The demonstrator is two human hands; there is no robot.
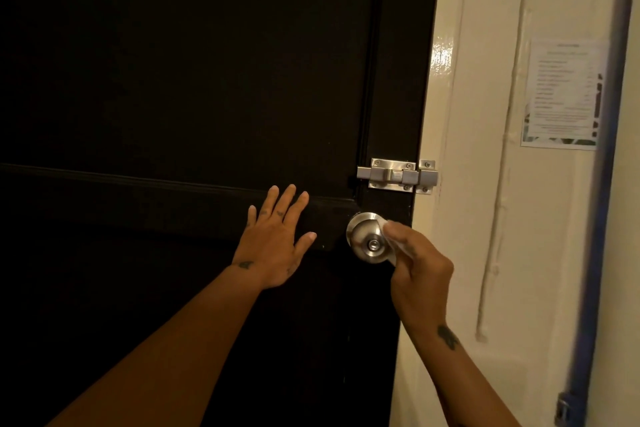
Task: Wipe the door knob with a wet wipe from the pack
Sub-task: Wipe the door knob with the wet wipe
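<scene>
A round silver door knob (367,240) sits near the right edge of a black door (180,80). My right hand (417,274) is shut on a white wet wipe (398,246) and presses it against the knob's right side. Most of the wipe is hidden under my fingers. My left hand (275,239) lies flat on the door just left of the knob, fingers spread, holding nothing. The wipe pack is not in view.
A steel slide bolt (398,176) is fixed above the knob at the door's edge. To the right stands a cream wall (485,184) with a printed paper notice (562,94) and a blue vertical pipe (599,218).
</scene>
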